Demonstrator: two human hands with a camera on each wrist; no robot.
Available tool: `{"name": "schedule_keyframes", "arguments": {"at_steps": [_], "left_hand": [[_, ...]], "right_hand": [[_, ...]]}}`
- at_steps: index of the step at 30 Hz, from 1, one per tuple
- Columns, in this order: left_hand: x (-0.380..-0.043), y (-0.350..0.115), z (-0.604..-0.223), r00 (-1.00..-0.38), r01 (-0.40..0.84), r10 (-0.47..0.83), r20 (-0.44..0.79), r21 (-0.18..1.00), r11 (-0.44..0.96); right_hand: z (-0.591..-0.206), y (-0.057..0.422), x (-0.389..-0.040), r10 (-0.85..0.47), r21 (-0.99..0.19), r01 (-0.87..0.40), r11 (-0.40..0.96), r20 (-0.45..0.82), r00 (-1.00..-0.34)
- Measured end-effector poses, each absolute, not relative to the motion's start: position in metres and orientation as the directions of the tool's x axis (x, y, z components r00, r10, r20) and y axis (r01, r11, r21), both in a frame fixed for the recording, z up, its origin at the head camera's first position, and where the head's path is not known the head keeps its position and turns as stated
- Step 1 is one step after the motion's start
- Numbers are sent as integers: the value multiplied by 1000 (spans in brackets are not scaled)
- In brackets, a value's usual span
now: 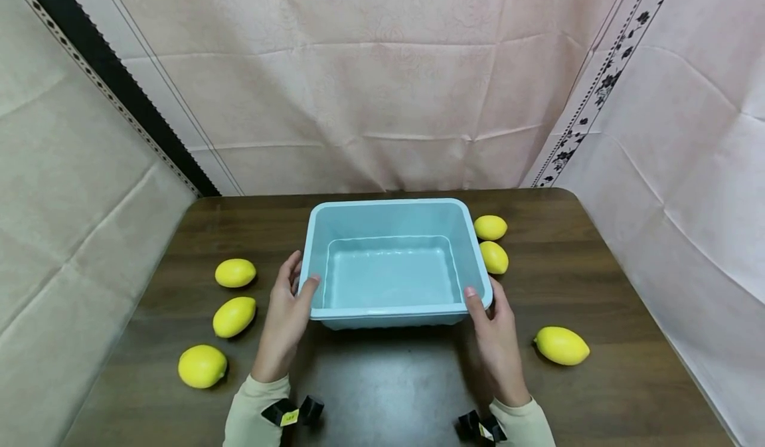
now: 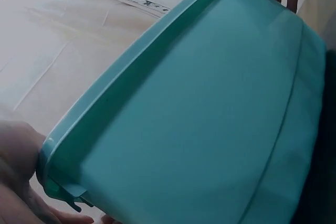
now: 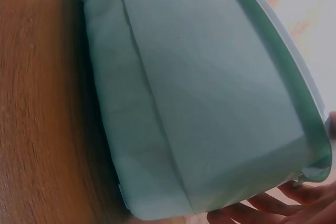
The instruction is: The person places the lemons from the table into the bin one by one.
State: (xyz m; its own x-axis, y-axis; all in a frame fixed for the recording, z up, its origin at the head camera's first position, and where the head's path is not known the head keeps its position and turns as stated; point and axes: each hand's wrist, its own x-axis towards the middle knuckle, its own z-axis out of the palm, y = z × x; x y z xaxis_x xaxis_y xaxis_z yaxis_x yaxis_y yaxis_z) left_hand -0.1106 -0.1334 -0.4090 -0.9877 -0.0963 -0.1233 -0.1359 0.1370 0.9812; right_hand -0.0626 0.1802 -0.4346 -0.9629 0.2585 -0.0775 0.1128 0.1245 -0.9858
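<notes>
A light blue rectangular plastic basin [image 1: 388, 271] is between my two hands in the head view, its bare inner floor showing. My left hand [image 1: 285, 324] grips its left rim near the front corner, thumb over the edge and fingers along the outer wall. On the opposite side my right hand [image 1: 497, 344] holds the front right corner, the thumb on top of the rim. Its fingers [image 3: 262, 208] curl under the rim against the outer wall in the right wrist view. The basin's front wall [image 2: 199, 103] fills much of the left wrist view.
Three yellow lemons, one of them the nearest lemon [image 1: 202, 366], lie left of my left arm on the brown wooden table [image 1: 382, 387]. Right of the basin are a far lemon [image 1: 491, 227] and a second lemon [image 1: 495, 258]. Another lemon [image 1: 562, 346] lies farther right. Pale cloth [image 1: 382, 101] hangs behind.
</notes>
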Motion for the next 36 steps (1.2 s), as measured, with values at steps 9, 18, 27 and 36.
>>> {"name": "schedule_keyframes", "arguments": {"at_steps": [9, 18, 27, 36], "left_hand": [[-128, -140, -402, -975, -190, -145, -166, 967, 169], [-136, -144, -406, -966, -215, -192, -175, 952, 217], [-139, -151, -409, -966, -250, -123, -228, 947, 200], [-141, -156, -408, -972, -236, -30, -234, 954, 185]], "right_hand": [[-432, 182, -62, 257, -985, 142, 103, -111, -960], [-431, 180, -61, 253, -986, 130, 104, -100, -962], [-429, 188, -62, 194, -961, 122, 248, -74, -978], [-424, 199, -58, 118, -911, 123, 394, -82, -990]]}}
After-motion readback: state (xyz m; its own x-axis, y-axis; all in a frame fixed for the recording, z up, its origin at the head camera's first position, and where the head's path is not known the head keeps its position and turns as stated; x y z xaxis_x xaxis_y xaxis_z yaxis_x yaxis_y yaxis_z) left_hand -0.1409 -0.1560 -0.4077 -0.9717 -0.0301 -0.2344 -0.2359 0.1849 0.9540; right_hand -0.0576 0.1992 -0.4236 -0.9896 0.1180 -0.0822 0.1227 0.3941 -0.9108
